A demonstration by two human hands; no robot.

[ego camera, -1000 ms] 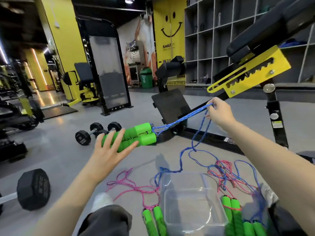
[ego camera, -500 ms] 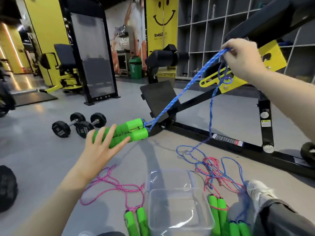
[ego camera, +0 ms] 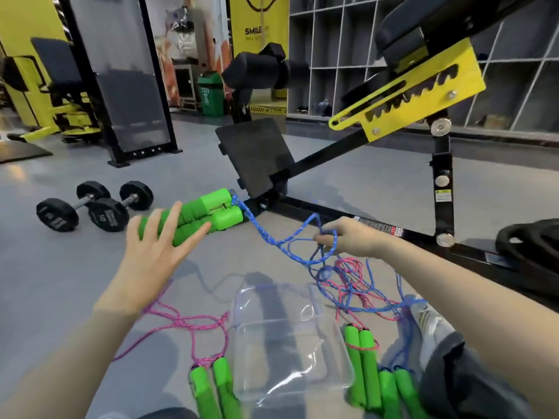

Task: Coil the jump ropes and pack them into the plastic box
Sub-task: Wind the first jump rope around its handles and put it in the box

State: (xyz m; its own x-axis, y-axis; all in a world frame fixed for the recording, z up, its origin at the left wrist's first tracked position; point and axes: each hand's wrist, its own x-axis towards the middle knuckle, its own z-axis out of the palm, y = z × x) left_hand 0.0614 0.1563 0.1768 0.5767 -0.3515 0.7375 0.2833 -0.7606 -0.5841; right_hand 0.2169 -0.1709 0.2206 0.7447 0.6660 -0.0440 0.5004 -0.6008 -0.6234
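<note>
Grey floor (ego camera: 75, 276), bearing everything listed below. Black gym frame (ego camera: 329, 154) with a yellow notched bracket (ego camera: 423, 95), slanting up to the right across the far side. Grey shelving (ego camera: 348, 40) behind it. Black plates (ego camera: 532, 240) at the right edge, beside the frame's foot rail.

Clear box (ego camera: 290, 352), lidless, on the floor at bottom centre between the two forearms, all ropes outside it. Two dumbbells (ego camera: 90, 207) lying side by side at far left, well apart from the ropes.

Left hand (ego camera: 157, 252) raised left of centre, fingers straight and spread, thumb out. Held pair (ego camera: 217, 211) of green handles lying side by side across the far side of those fingers, cord ends pointing right. Right hand (ego camera: 348, 240) right of centre, fingertips pinching a loop of the blue rope (ego camera: 272, 240). Rope sagging from the held pair to that pinch, then dropping in slack loops.

Tangle (ego camera: 348, 285) of blue and pink cord on the floor just beyond the box's far right corner. Pink rope (ego camera: 187, 322) loose on the floor left of the box, with its handles (ego camera: 211, 385) beside the left wall. Banded pair (ego camera: 361, 367) of green handles just beside the right wall, a pink band round them. Further pair (ego camera: 393, 391) next to it, blue cord at its top. Grey shoe (ego camera: 426, 322) right of these.
</note>
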